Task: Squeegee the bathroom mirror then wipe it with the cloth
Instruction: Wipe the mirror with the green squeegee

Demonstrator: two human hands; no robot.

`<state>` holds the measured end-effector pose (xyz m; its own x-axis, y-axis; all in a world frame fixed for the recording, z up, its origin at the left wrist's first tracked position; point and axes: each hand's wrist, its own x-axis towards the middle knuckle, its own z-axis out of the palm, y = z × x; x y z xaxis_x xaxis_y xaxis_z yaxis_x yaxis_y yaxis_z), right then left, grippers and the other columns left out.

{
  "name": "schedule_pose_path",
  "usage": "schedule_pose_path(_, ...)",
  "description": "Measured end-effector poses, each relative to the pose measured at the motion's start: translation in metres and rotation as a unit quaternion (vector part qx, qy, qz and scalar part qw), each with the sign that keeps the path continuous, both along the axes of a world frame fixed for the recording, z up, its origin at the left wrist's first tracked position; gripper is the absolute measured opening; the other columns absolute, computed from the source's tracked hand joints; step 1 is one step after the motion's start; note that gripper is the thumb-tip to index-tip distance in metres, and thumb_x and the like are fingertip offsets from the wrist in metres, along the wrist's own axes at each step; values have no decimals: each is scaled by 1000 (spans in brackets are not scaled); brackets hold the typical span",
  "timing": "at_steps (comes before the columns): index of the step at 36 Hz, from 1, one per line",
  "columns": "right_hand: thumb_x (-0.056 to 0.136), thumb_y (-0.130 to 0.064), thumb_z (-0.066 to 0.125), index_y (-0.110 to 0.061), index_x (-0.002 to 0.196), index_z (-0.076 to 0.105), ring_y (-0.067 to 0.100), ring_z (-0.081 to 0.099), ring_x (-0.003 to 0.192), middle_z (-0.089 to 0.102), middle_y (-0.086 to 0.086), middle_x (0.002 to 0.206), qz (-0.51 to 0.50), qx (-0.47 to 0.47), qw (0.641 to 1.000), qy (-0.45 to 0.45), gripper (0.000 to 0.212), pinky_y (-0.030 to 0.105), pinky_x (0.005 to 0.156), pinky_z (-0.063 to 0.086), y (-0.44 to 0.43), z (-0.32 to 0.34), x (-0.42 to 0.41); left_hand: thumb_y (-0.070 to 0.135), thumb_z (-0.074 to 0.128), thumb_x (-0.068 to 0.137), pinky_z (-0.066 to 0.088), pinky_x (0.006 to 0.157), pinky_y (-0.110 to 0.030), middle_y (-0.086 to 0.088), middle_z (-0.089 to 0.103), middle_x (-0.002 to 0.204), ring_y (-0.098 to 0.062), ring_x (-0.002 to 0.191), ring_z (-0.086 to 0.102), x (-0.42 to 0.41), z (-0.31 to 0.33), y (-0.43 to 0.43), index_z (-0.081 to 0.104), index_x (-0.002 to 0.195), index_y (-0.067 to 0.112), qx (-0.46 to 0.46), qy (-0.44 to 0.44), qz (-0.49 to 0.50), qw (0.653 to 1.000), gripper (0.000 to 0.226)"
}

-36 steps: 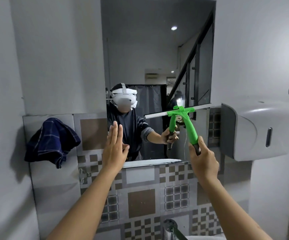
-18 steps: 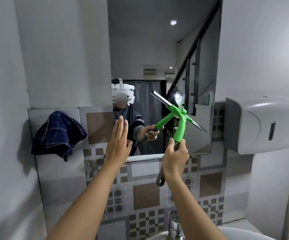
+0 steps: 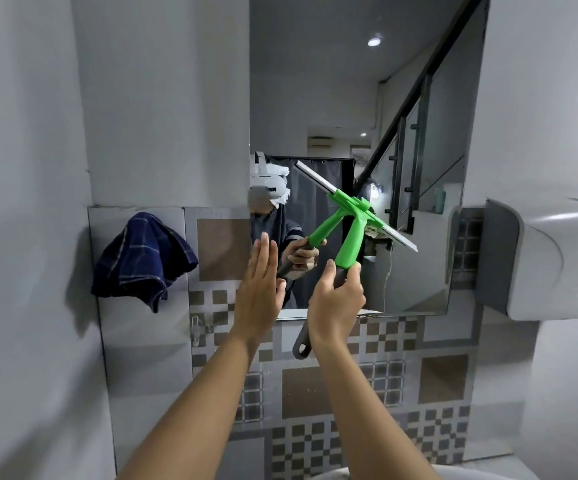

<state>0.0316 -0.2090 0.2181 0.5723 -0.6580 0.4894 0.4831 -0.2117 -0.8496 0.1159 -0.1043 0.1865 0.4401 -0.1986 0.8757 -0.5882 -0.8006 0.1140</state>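
A tall mirror (image 3: 350,81) hangs on the wall ahead. My right hand (image 3: 336,306) grips the grey end of a green squeegee (image 3: 351,240); its blade lies against the lower mirror, slanting from upper left down to lower right. My left hand (image 3: 258,289) is raised flat, fingers together and pointing up, at the mirror's lower left edge, holding nothing. A dark blue checked cloth (image 3: 142,258) hangs on the tiled wall to the left of the mirror, well away from both hands.
A white paper dispenser (image 3: 557,261) juts out from the wall at the right, close to the mirror's lower right corner. Patterned grey and brown tiles (image 3: 350,375) cover the wall below. A white basin rim (image 3: 454,474) shows at the bottom.
The squeegee blade went from almost level at the mirror's right side to a steep slant nearer the middle. My right hand moved left and down. The left hand stayed raised.
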Motion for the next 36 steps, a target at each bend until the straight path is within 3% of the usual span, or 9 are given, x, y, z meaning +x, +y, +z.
schedule_pose_path(4, 95, -33, 44, -5, 124, 46, 21, 58, 64, 61, 1, 70, -5, -40, 999, 17, 41, 35, 57, 46, 9, 9, 2, 7, 59, 84, 41, 104, -41, -13, 7, 155, -24, 144, 5, 1, 1, 1, 14, 145, 2, 3, -6, 3, 1000, 75)
schedule_pose_path(8, 95, -35, 42, -8, 130, 43, 28, 66, 80, 70, 10, 87, -10, -91, 995, 38, 44, 41, 68, 53, 16, 17, -2, 8, 57, 86, 42, 103, -33, -9, 5, 155, -23, 143, 6, 1, 1, 1, 13, 145, 6, 0, -5, 12, 1000, 74)
schedule_pose_path(11, 96, -34, 41, -10, 138, 35, 29, 65, 86, 69, 11, 93, -19, -128, 990, 59, 49, 37, 68, 50, 14, 17, -4, 8, 56, 87, 38, 101, -26, -8, 4, 155, -22, 143, 5, 1, -1, 0, 13, 145, 6, -5, -10, 21, 1000, 73)
schedule_pose_path(16, 96, -35, 40, -10, 139, 33, 31, 66, 82, 70, 12, 92, -45, -210, 974, 66, 50, 39, 61, 52, 5, 8, -3, 11, 53, 90, 24, 105, -23, -9, 6, 155, -21, 143, 5, 3, -8, -4, 14, 145, 5, -18, -20, 49, 998, 68)
schedule_pose_path(20, 97, -35, 38, -10, 143, 27, 28, 65, 82, 69, 11, 93, -57, -263, 960, 74, 53, 33, 57, 44, -8, 4, -6, 11, 49, 92, 18, 111, -26, -9, 5, 156, -21, 144, 3, 3, -14, -9, 14, 145, 5, -34, -24, 56, 998, 63)
schedule_pose_path(23, 97, -34, 38, -12, 143, 26, 28, 63, 84, 69, 9, 93, -61, -305, 947, 83, 52, 30, 57, 38, -18, 2, -8, 10, 46, 93, 26, 112, -31, -9, 3, 156, -20, 144, 0, 4, -17, -13, 11, 146, 5, -50, -20, 51, 997, 63)
schedule_pose_path(28, 97, -34, 39, -8, 143, 26, 26, 64, 78, 69, 8, 91, -75, -371, 922, 79, 55, 28, 53, 37, -35, -1, -9, 10, 48, 93, 44, 101, -35, -7, 4, 156, -20, 144, 3, 4, -24, -22, 11, 146, 8, -95, -1, 42, 995, 65)
schedule_pose_path(31, 96, -30, 42, -6, 142, 28, 28, 64, 77, 69, 10, 91, -79, -403, 909, 70, 54, 28, 53, 36, -46, -2, -8, 13, 48, 93, 41, 101, -26, -6, 2, 156, -21, 144, 3, 3, -29, -27, 11, 146, 8, -110, 6, 50, 993, 65)
schedule_pose_path(36, 95, -27, 46, -5, 140, 33, 33, 65, 72, 69, 12, 86, -86, -443, 890, 62, 52, 29, 51, 31, -64, -1, -3, 13, 51, 92, 33, 110, -41, -8, 2, 156, -21, 144, -2, 6, -36, -33, 9, 146, 9, -127, 9, 64, 990, 69)
